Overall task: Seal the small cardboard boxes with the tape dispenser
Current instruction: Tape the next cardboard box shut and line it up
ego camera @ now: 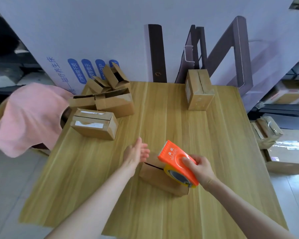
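A small cardboard box (160, 180) lies on the wooden table (179, 126) near the front, its top flaps closed with a dark seam showing. My right hand (199, 169) grips the orange tape dispenser (177, 161), which sits over the box's top with its toothed edge pointing away from me. My left hand (136, 153) hovers just left of the box's far end, fingers straight and spread, slightly blurred. More small boxes stand further off: a closed one with white labels (95, 125) at the left and a taped one (198, 90) at the back right.
Several open, unsealed boxes (110, 94) are piled at the table's back left corner. A pink cloth (29, 118) hangs over something beside the left edge. Dark frame pieces (157, 52) lean on the white panel behind. Cartons (266, 131) sit on the floor at right.
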The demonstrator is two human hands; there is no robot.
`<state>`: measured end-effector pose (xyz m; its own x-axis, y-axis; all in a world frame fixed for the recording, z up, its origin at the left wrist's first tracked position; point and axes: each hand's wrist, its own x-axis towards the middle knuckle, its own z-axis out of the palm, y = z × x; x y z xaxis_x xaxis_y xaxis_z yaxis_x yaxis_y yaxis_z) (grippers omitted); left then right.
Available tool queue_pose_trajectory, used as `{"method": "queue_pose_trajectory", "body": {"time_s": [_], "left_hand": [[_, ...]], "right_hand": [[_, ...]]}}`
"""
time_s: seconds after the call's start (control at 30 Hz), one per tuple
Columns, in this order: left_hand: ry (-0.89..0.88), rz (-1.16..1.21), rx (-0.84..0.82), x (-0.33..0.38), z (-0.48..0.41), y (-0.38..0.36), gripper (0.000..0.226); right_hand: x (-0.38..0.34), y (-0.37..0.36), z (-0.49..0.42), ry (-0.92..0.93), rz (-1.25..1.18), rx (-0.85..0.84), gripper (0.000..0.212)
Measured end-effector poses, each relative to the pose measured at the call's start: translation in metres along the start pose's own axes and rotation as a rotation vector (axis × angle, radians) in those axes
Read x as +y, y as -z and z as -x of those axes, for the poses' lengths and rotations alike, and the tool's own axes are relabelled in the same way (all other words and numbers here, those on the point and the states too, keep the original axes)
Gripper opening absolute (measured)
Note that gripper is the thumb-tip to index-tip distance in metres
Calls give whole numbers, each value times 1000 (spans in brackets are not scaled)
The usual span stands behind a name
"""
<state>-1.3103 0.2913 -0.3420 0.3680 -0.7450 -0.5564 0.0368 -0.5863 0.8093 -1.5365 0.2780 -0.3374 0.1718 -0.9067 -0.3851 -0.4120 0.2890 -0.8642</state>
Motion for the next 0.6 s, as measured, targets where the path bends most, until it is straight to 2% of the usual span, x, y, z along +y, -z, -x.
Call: {"method": "queue_pose_trajectory", "body": {"time_s": [0.03, 0.1, 0.17, 0.23, 0.33, 0.43, 0.6], "left_hand": [[148, 28, -124, 8, 3, 4, 65], [321, 18, -310, 16, 6, 10, 81], [378, 38, -409, 20, 4, 12, 82], [408, 110, -465, 25, 3, 12, 72], [368, 130, -449, 34, 1, 16, 41], [220, 33, -373, 38, 2, 19, 14], [88, -117, -306, 40, 7, 20, 7]], "right_hand": [[-2, 0, 1, -8, 6, -3, 58], [-6, -1, 4, -23, 25, -15, 48], [-10, -2, 6, -15, 49, -16, 51], [-13, -3, 7, -11, 72, -17, 60], [-15, -4, 8, -25, 69, -9, 59], [-15, -5, 7, -3, 83, 4, 65], [-15, -8, 8, -6, 109, -9, 49]]}}
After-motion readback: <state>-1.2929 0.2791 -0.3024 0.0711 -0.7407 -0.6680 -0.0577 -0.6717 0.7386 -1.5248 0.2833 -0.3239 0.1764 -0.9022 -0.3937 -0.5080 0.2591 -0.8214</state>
